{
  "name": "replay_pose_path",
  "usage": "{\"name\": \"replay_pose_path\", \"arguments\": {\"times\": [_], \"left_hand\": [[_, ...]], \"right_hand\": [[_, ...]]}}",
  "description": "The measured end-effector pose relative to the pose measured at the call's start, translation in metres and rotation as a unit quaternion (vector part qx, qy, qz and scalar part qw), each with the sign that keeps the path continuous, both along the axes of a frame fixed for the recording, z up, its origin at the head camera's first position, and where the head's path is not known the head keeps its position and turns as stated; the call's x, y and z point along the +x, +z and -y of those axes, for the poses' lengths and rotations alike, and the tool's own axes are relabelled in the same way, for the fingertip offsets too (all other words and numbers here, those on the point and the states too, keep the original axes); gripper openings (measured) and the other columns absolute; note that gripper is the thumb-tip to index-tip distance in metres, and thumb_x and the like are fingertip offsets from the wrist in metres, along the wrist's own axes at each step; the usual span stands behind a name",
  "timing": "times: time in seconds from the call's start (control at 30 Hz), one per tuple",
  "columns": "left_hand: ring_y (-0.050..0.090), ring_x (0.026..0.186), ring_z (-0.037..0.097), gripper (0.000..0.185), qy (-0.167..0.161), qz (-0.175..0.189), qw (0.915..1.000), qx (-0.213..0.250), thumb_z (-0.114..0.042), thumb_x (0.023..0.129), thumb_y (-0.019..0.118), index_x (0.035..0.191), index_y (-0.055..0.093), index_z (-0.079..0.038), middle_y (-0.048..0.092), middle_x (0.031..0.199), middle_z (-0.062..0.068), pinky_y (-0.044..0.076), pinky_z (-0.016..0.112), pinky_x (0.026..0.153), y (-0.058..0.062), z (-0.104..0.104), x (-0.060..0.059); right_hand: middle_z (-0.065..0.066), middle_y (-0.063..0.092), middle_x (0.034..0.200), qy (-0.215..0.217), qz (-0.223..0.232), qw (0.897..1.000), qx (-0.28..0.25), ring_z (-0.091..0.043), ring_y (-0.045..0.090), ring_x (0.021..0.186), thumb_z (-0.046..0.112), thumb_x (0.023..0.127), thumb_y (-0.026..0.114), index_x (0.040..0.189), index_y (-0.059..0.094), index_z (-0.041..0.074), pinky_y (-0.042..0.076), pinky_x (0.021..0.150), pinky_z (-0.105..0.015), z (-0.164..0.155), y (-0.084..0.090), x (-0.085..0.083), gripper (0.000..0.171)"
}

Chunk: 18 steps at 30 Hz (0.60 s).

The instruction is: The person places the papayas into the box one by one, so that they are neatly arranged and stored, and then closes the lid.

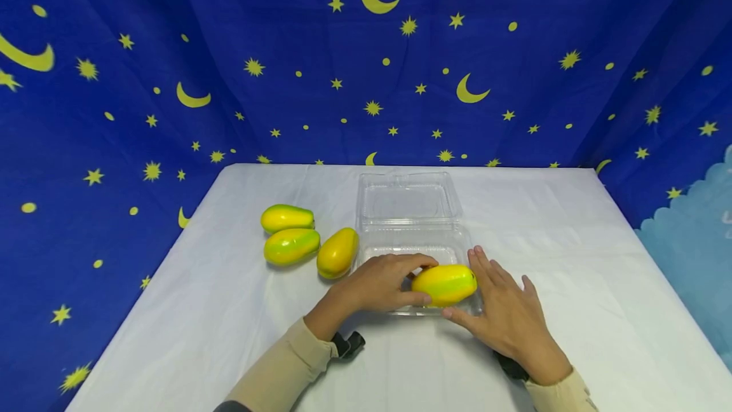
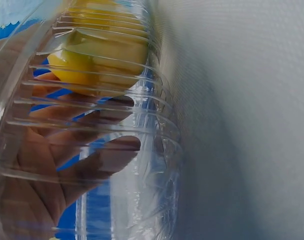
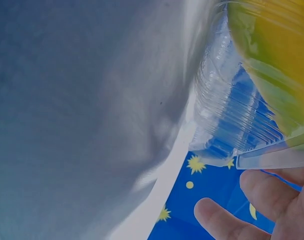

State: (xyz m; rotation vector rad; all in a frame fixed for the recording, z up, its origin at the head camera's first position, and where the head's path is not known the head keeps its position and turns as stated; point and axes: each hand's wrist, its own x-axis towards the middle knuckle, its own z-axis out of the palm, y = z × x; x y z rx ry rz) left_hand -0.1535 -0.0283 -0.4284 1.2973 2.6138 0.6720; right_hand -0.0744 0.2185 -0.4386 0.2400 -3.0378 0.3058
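A yellow-green papaya [image 1: 445, 285] lies over the near right part of a clear plastic clamshell box [image 1: 408, 234], whose lid is folded back away from me. My left hand [image 1: 389, 281] has its thumb and index finger around the papaya's left end. Through the box's ribbed wall, the left wrist view shows the other fingers [image 2: 117, 152] spread below the papaya [image 2: 99, 62]. On the right side, my right hand [image 1: 509, 313] stays at the box's rim with fingers extended, its thumb near the front corner. The right wrist view shows its fingertips [image 3: 212, 210] outside the wall.
Left of the box, three more papayas lie on the white-covered table [image 1: 189, 310]: one at the back [image 1: 288, 217], one in front of it [image 1: 292, 247], and one [image 1: 338, 253] close to the box's left side. A blue curtain [image 1: 320, 37] with moons and stars hangs behind.
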Motion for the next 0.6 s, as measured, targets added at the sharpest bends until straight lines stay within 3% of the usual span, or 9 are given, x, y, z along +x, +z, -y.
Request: {"name": "replay_pose_path", "arguments": {"times": [0.33,0.6], "left_hand": [[0.066,0.111,0.006,0.06,-0.004,0.009,0.9997,-0.021,-0.059,0.095,0.059,0.147,0.042,-0.036,0.061,0.137,-0.013,0.056,0.03,0.09,0.0008,0.0,-0.0011],[0.063,0.116,0.007,0.064,-0.001,0.02,0.9994,-0.028,-0.06,0.095,0.058,0.15,0.039,-0.035,0.055,0.146,-0.011,0.054,0.034,0.098,0.0048,0.0028,0.0005]], "right_hand": [[-0.007,0.031,0.164,-0.008,0.006,1.0,-0.002,-0.037,0.045,0.14,0.089,0.076,0.049,0.16,0.026,0.012,0.025,0.103,-0.081,0.0004,-0.0003,-0.0001,0.116],[-0.006,0.031,0.164,-0.005,0.009,1.0,0.004,-0.036,0.044,0.141,0.088,0.076,0.051,0.16,0.024,0.014,0.026,0.103,-0.081,-0.0003,-0.0011,-0.0001,0.115]]}}
